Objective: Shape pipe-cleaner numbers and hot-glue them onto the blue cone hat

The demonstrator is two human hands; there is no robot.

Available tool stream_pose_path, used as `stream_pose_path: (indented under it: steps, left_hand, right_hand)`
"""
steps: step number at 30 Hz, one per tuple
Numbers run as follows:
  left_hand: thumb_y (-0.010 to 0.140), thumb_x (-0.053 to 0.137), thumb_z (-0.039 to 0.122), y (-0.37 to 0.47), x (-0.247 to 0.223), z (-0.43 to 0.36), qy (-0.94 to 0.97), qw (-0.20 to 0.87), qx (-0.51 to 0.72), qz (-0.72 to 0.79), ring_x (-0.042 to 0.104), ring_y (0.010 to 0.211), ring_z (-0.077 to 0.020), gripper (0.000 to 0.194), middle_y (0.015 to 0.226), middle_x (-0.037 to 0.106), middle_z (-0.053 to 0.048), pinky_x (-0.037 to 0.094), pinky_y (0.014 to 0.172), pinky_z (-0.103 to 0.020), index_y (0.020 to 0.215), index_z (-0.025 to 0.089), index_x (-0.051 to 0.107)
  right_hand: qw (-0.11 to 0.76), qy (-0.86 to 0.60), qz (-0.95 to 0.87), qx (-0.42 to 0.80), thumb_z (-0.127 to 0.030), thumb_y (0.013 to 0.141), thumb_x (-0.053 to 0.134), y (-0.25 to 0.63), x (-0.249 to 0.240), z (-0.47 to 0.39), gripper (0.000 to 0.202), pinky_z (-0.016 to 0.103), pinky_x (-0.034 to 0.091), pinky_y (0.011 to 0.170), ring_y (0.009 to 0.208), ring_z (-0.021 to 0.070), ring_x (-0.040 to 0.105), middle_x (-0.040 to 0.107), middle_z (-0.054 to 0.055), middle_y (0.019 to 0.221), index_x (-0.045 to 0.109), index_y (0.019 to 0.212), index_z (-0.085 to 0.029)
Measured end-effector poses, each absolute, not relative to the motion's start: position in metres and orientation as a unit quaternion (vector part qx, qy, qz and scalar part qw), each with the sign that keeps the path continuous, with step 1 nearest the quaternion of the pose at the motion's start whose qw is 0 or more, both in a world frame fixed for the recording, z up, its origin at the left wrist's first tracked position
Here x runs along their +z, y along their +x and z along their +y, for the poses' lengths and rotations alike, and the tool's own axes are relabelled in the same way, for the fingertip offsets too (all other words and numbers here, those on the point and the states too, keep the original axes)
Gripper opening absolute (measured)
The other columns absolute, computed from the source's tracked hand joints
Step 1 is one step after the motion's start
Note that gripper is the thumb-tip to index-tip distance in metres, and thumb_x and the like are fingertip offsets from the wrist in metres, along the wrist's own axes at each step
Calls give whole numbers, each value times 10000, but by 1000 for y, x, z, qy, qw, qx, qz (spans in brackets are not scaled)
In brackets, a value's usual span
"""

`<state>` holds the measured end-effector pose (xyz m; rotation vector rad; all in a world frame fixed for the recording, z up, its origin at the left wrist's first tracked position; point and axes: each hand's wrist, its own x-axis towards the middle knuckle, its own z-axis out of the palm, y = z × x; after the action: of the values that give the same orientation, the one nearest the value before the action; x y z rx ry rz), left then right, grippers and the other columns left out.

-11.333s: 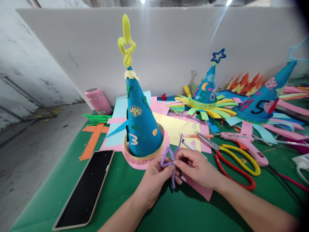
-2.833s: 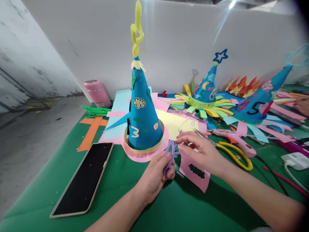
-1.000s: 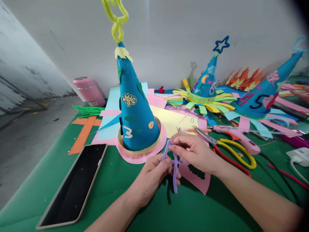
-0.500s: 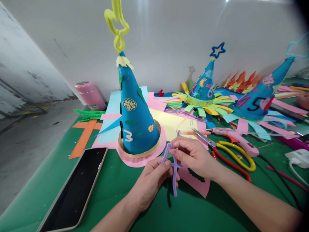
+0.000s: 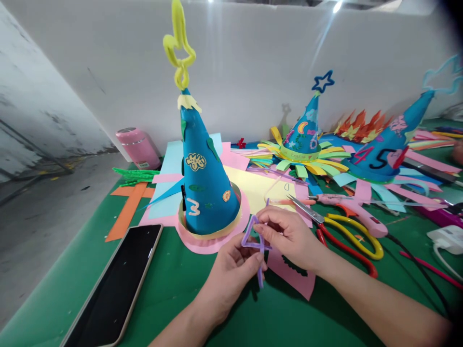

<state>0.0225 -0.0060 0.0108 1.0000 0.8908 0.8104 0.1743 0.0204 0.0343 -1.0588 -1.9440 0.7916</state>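
A purple pipe cleaner, bent into a small triangle with loose ends sticking out, is held between both hands. My left hand pinches its lower part, thumb against the crossing strands. My right hand grips the upper right side between thumb and fingers. Just behind the hands stands a blue paper cone hat with a pink brim and a yellow pipe-cleaner shape on its tip. A pink paper piece with a dark cutout lies under my right hand.
A phone lies at the left, with a pink bottle behind it. Scissors and a pink glue gun lie at the right. Two more blue hats stand among paper strips. Green pipe cleaners are at the left.
My left thumb has moved right and down onto the crossing strands, so more of the purple triangle shows. The view has tilted slightly, and the table objects sit a little lower.
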Motion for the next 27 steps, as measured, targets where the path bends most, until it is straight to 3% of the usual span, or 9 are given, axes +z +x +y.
stream_pose_path:
  steps: [10,27]
  left_hand:
    - [727,590,247,23,13,-6,430,717,367,408,490,496,-91,130,578,557,16,403,498,-219,763,157,504]
    - [723,607,230,23,10,-6,431,707,386,406,475,583,-94,117,613,542,20,395,540,-204,800,158,557]
  right_hand:
    - [397,-429,-735,344,-218,848,455,171,30,18,154,230,393,590,638,112,487,515,-2,694,540,727,-173]
    - [408,-436,-724,347,-217,842,461,170,29,17,154,226,384,579,629,111,474,508,-7,677,535,715,-171]
